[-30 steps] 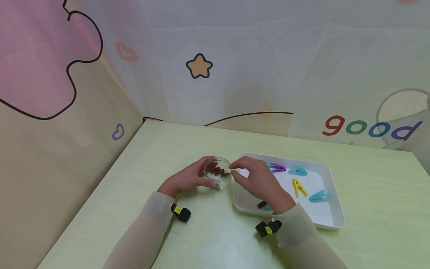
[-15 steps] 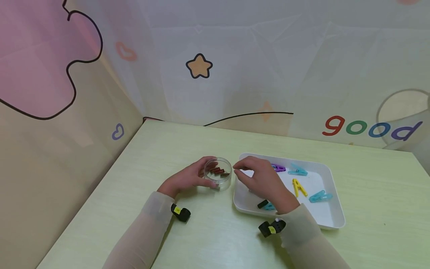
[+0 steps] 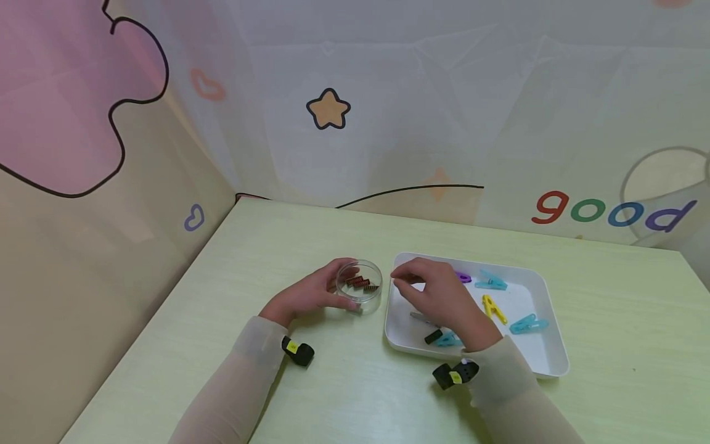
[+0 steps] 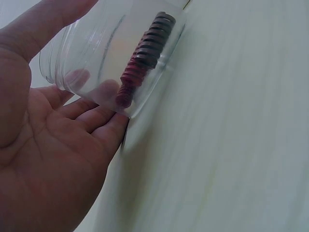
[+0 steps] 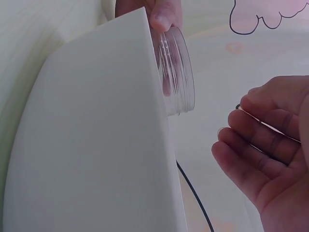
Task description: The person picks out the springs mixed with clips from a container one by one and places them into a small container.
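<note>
My left hand [image 3: 315, 290] holds a clear plastic jar [image 3: 360, 305] by its side, thumb in front and fingers behind. Inside lie coil springs: reddish ones [image 3: 357, 282] and a darker one [image 3: 371, 288]. In the left wrist view the springs [image 4: 147, 46] rest in a row along the jar's bottom. My right hand [image 3: 438, 299] hovers over the left part of a white tray [image 3: 535, 364], fingers loosely bent. Between its thumb and fingers I see no held thing. In the right wrist view the hand [image 5: 275, 145] is beside the tray's outer wall [image 5: 96, 125].
In the tray lie a yellow clothespin [image 3: 493, 308], light blue clothespins [image 3: 529, 324], a purple clothespin [image 3: 464, 277] partly hidden by the hand, a short black piece [image 3: 434, 336] and a thin grey piece [image 3: 423, 318]. A printed cloth backdrop [image 3: 388, 123] stands behind the table [image 3: 333, 394].
My right hand has moved right, away from the jar's rim and over the tray, uncovering the grey piece. The left hand, jar and springs stay where they were.
</note>
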